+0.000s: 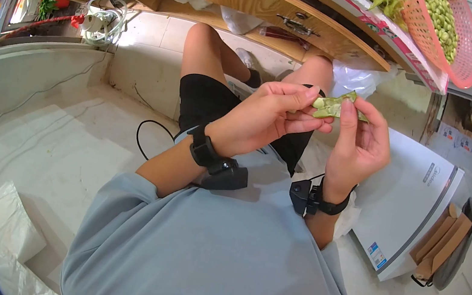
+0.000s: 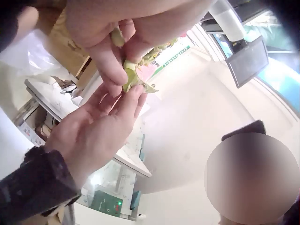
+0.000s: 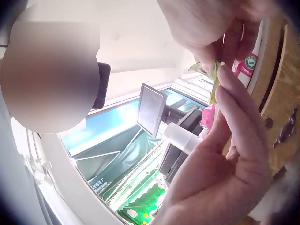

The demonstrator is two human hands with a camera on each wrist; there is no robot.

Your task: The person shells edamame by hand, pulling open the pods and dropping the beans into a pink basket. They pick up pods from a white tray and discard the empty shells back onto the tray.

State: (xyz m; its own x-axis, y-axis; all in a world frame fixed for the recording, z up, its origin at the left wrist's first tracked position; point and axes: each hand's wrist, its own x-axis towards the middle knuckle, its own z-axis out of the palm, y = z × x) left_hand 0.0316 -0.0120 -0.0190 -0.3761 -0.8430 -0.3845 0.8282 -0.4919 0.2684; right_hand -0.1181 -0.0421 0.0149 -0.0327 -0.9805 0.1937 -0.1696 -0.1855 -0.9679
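Pod (image 1: pixel 333 107): green, split open, held above the lap between both hands, well apart from the basket.
Left hand (image 1: pixel 268 116): pinching one end of the pod with thumb and fingers.
Right hand (image 1: pixel 365 142): pinching the other end, thumb against the near face.
Bean (image 2: pixel 117 36): pale green, among the left hand's fingers in the left wrist view; I cannot tell whether it is loose or gripped.
Basket (image 1: pixel 411 18): pink, forward and right of the hands, with shelled green beans (image 1: pixel 441 22) inside.
Step in hand: shelling, by the look of it; the right hand should steady the husk while the left thumb works along the seam.
Pressure: light and from behind, since a hard pinch could bruise a bean or tear the thin husk.
Catch: cup the lower fingers beneath, as a freed bean could drop between the knees.
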